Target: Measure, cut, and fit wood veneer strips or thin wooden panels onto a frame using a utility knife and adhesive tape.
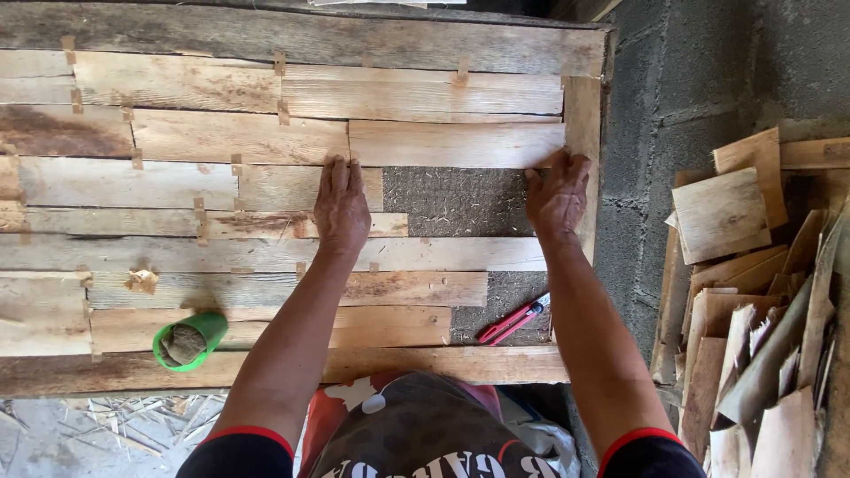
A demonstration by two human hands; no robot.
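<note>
I'm seating a veneer strip [456, 143] into the upper right of the patchwork panel [266, 257]. Both palms are pressing flat, nothing clenched or grasped: left hand [341, 208] is splayed at the strip's left end where it butts the neighbouring strip [239, 137], right hand [558, 195] is spread at its right end, fingertips touching the upright edge piece [583, 133].

My read: this is the align-and-hold step. The next move is probably going to call for nudging the strip tight against the seam and square to the edge piece before anything gets fixed.

Edges: the strip's lower edge is bordering a bare patch of dark backing [456, 202], uncovered between my hands; a second bare patch [505, 296] is sitting lower right.

Room: a red-handled cutter [513, 321] is lying on that lower gap, near my right forearm. A green roll [189, 341] is resting well left. A loose offcut pile [761, 292] is stacked off the right side, past the block wall [655, 106].
</note>
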